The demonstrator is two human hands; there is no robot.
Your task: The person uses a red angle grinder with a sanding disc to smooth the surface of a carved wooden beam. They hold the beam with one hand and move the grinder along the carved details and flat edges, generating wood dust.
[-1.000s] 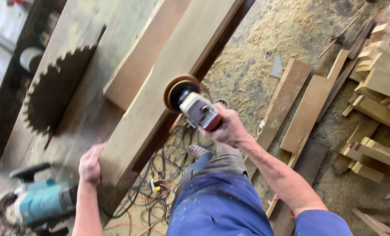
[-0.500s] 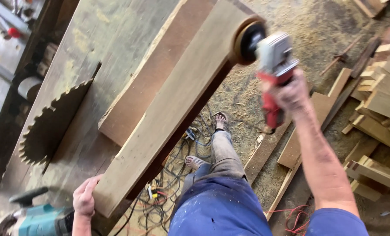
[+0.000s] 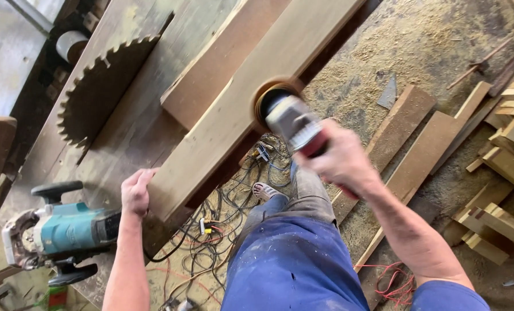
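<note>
My right hand (image 3: 340,158) grips a grey and red angle grinder (image 3: 294,124) fitted with a round sanding disc (image 3: 265,98). The disc rests against the edge of a long wooden plank (image 3: 257,86) that lies slanted across the workbench. My left hand (image 3: 136,190) presses on the near end of that plank, fingers curled over its corner. A second, shorter board (image 3: 222,60) lies just beyond the plank.
A large toothed saw blade (image 3: 99,89) sticks up from the bench (image 3: 130,135). A teal power tool (image 3: 61,230) lies left of my left hand. Tangled cables (image 3: 222,213) cover the sawdust floor by my feet. Boards (image 3: 418,150) and offcuts (image 3: 510,167) lie at the right.
My right hand has drawn the grinder back along the plank from its far end toward me. The left hand stays on the plank's near end.
</note>
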